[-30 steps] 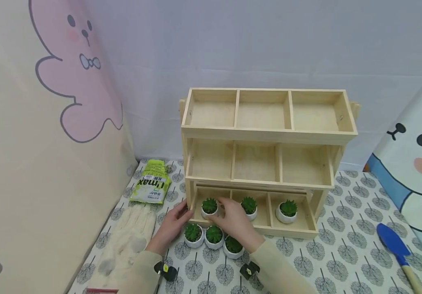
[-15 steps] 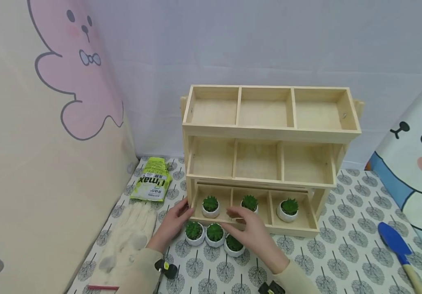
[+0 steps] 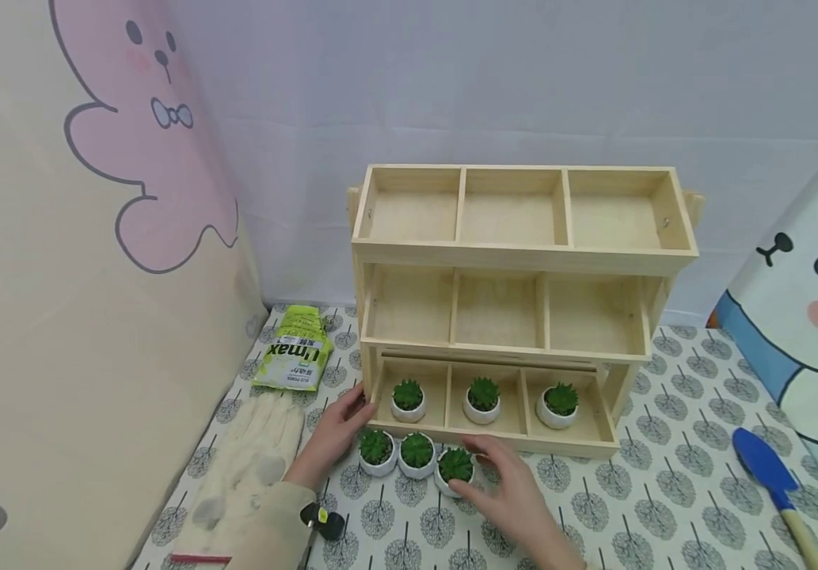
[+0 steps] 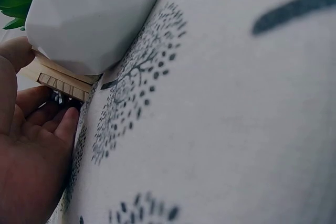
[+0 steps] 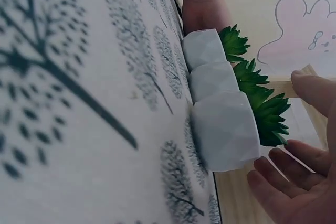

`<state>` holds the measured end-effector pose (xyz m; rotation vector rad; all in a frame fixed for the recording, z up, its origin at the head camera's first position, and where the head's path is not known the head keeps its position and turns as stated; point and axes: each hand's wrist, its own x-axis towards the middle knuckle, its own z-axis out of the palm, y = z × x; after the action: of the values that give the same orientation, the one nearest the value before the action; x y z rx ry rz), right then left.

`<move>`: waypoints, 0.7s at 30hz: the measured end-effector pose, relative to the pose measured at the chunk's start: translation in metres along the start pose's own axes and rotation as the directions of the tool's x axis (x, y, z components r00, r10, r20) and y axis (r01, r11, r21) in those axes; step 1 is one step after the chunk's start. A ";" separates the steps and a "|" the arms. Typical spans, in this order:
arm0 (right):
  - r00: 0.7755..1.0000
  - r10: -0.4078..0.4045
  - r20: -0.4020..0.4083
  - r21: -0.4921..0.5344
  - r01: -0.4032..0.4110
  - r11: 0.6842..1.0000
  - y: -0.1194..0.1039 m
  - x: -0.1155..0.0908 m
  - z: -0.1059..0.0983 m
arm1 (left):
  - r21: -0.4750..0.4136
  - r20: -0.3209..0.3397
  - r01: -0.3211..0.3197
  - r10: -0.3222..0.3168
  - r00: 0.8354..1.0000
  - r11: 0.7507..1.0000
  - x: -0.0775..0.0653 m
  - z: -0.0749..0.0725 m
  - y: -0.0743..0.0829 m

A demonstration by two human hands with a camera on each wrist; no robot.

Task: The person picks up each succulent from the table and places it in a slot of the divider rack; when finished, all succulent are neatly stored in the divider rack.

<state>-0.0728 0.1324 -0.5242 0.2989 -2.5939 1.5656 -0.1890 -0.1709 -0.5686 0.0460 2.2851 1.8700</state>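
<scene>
My left hand [image 3: 335, 434] holds the left end of the bottom tier of a wooden plant shelf [image 3: 526, 261]; in the left wrist view the thumb lies on one side of the wood and the fingers on the other. Three white faceted pots with green succulents stand in a row before the shelf: a left pot [image 3: 377, 454], a middle pot [image 3: 417, 457] and a right pot [image 3: 455, 472]. Spread around the right pot's near side is my right hand [image 3: 511, 495], thumb and fingers apart. Fingertips come right up to that pot [image 5: 226, 132] in the right wrist view.
Each bottom compartment bears a potted succulent: left [image 3: 409, 400], centre [image 3: 482, 400] and right [image 3: 557, 406]. A green and white bag [image 3: 294, 350] and pale gloves [image 3: 255, 463] lie at left. A blue trowel [image 3: 765, 467] with a wooden handle lies at right.
My right hand has let go of the potted succulent in the left bottom compartment and moved toward me to the right pot of the front row. The left hand stays at the shelf.
</scene>
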 end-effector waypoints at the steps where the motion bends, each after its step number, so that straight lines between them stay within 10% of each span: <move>1: 1.000 0.017 -0.004 0.002 -0.017 1.000 0.001 -0.001 0.001 | -0.004 0.000 0.007 -0.007 1.000 1.000 0.000 0.000 0.000; 21: 0.989 0.150 0.014 -0.030 -0.150 0.988 0.009 -0.002 0.023 | 0.005 0.003 -0.022 0.022 1.000 1.000 -0.001 0.000 0.002</move>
<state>-0.0722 0.1167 -0.5431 0.1167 -2.7057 1.5749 -0.1886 -0.1702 -0.5668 0.0747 2.2966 1.8739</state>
